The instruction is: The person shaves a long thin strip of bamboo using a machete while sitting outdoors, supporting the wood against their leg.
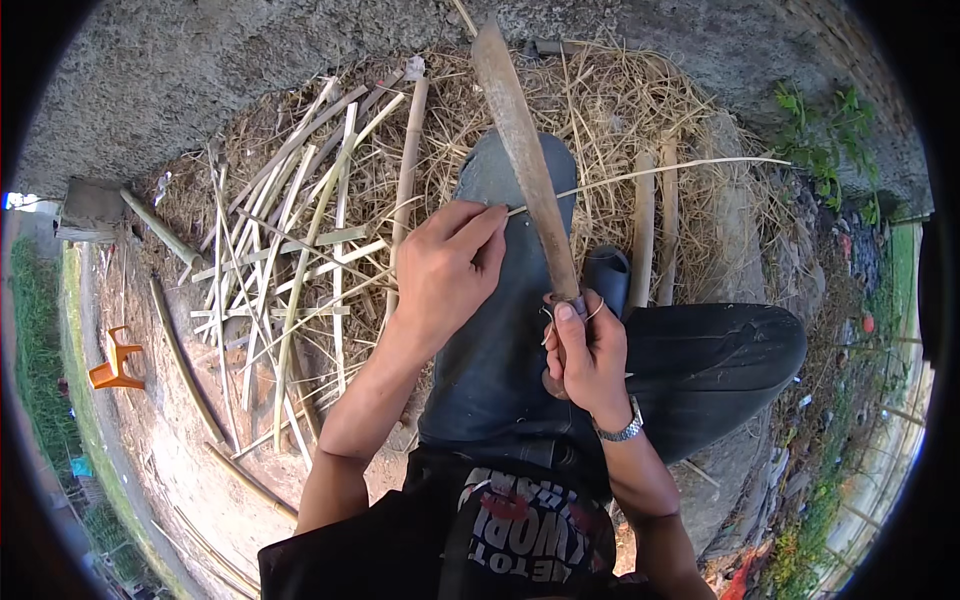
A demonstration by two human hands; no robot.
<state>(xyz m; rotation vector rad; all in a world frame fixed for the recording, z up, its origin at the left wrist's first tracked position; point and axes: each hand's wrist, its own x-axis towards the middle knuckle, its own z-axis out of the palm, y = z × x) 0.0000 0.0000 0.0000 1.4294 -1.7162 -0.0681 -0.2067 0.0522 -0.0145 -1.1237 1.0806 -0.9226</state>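
My right hand (592,362) is wrapped round the handle of a long machete (522,145). Its worn, brownish blade points up and slightly left, above my knee. Between the thumb and fingers of my left hand (440,262) is a thin, pale bamboo strip (680,170). From there the strip runs to the right, crossing at the blade, and its far end reaches out past the straw. Whether the edge touches the strip, I cannot tell. Both hands are over my dark trousers (490,340).
Many split bamboo strips (290,230) lie crisscrossed on the ground at left. Bamboo poles (643,230) rest on straw (610,110) to the right of my knee. A concrete wall (250,50) runs along the far side. An orange chair (118,360) stands far left.
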